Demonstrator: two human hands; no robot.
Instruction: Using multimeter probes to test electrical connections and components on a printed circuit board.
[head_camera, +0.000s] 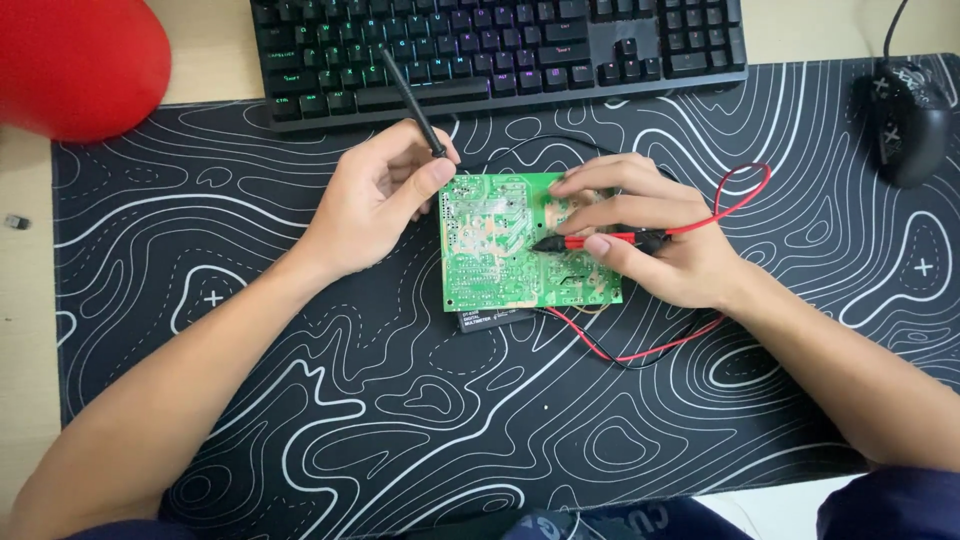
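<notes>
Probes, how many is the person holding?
2. The black probe is in the left hand, pointing toward the keyboard. The red probe is in the right hand, over the green circuit board.

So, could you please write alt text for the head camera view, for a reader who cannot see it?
A person's two hands test a green circuit board on a black desk mat with white wavy lines: the left hand holds a black probe, the right hand a red probe. A keyboard, a mouse and a red rounded object lie beyond.
</notes>
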